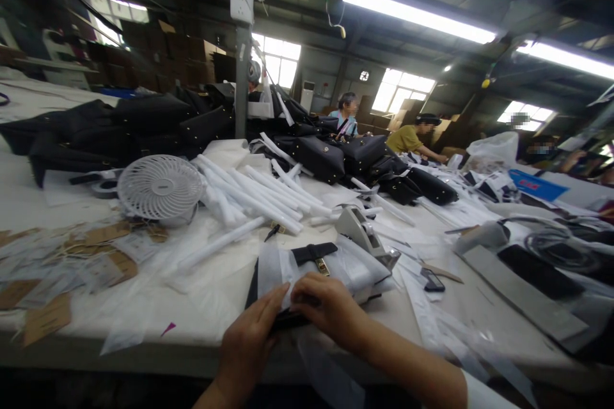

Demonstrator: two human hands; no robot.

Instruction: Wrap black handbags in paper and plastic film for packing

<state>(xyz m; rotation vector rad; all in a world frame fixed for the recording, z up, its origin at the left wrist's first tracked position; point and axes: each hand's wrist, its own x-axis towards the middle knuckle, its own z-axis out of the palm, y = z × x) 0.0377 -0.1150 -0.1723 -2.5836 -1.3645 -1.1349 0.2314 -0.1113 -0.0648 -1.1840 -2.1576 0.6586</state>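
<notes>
A black handbag with a gold clasp lies at the table's front edge, partly covered by white translucent wrapping paper. My left hand rests against its near left side, fingers stretched out and lying along the paper. Curled fingers of my right hand pinch the paper at the near edge, below the clasp; the fingertips are partly hidden. A dark strap with the gold clasp shows above the paper. Just behind the bag stands a grey tape dispenser.
Left of the bag are a white fan and brown tags in plastic. White paper rolls and a heap of black bags lie behind. Scissors lie at right. Co-workers sit beyond the table.
</notes>
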